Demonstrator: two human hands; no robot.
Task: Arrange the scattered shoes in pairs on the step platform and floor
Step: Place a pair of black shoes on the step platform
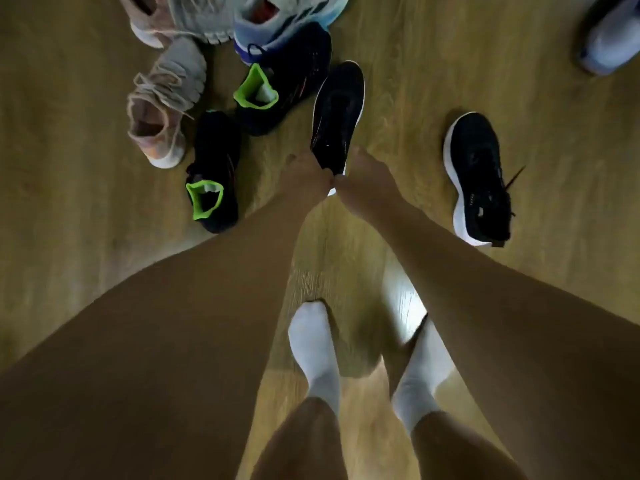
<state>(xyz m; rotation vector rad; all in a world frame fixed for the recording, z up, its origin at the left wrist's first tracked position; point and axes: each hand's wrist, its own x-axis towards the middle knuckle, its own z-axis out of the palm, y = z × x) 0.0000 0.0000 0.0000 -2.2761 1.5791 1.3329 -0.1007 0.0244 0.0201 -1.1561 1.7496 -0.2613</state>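
A black running shoe with a white sole points away from me in the middle of the wooden floor. My left hand and my right hand both grip its heel end, one on each side. Its match, another black shoe with a white sole, lies on the floor to the right. Two black shoes with neon green collars lie to the left. A beige knit shoe sits further left.
More shoes crowd the top edge: a beige one, a light blue one, and a pale blue one at the top right. My feet in white socks stand on the floor below. No step platform is in view.
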